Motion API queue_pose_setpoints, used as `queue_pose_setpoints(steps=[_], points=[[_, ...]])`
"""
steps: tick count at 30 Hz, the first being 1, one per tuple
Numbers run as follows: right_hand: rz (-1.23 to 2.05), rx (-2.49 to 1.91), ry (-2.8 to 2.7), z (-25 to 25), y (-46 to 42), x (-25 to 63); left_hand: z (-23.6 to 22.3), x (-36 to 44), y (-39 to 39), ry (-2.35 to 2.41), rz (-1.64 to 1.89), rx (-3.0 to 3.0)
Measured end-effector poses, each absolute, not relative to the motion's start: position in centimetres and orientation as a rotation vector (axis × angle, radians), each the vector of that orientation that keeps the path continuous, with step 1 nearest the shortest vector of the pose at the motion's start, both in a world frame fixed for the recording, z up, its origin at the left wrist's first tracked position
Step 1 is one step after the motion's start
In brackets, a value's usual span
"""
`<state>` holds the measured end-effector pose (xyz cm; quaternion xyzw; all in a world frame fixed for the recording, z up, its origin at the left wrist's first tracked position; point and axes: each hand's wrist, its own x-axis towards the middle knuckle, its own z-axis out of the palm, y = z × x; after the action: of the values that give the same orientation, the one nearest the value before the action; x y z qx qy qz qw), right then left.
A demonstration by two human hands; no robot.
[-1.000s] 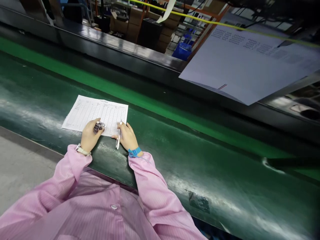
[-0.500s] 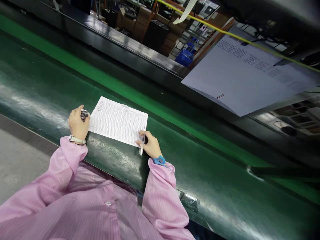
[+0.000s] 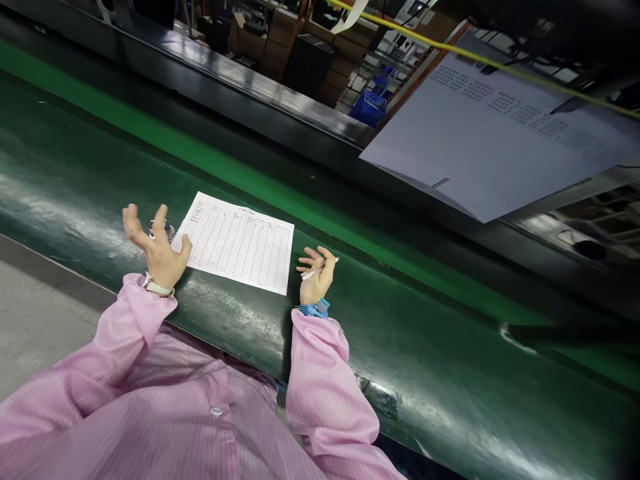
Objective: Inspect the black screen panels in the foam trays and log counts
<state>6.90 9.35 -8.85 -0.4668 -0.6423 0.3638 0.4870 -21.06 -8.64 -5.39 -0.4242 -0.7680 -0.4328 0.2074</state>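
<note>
My left hand (image 3: 167,263) is open, its fingers spread beside a small shiny metal part (image 3: 171,231) that sits on the green bench at the form's left edge. Part of that piece is hidden behind the fingers. A printed form (image 3: 235,250) with a ruled table lies flat between my hands. Just off its right side, my right hand (image 3: 316,285) is turned partly upward with curled fingers. A pale pen (image 3: 308,274) rests in its grasp, mostly covered by the hand.
The long green bench (image 3: 425,313) slopes across the view, with a dark metal ledge (image 3: 215,120) behind it. A large white sheet (image 3: 450,147) hangs at the upper right under a yellow cable (image 3: 425,40). Boxes and a blue bin (image 3: 369,107) stand beyond.
The metal part went from over the form to its left side, and my left hand has let go of it. My right hand has moved off the form and turned over with the pen.
</note>
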Motion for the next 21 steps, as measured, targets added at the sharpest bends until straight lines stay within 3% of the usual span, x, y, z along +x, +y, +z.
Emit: queue_pose_setpoints(steps=[7,21], points=[[0.614,-1.138,-1.698,-8.4,9.4,7.1,-6.6,-15.5,-7.7,-1.926,-0.830,-2.289],[0.501,-1.163,-2.037,-8.2,8.9,6.1,-7.3,-14.7,-7.2,-2.096,-0.804,-2.335]])
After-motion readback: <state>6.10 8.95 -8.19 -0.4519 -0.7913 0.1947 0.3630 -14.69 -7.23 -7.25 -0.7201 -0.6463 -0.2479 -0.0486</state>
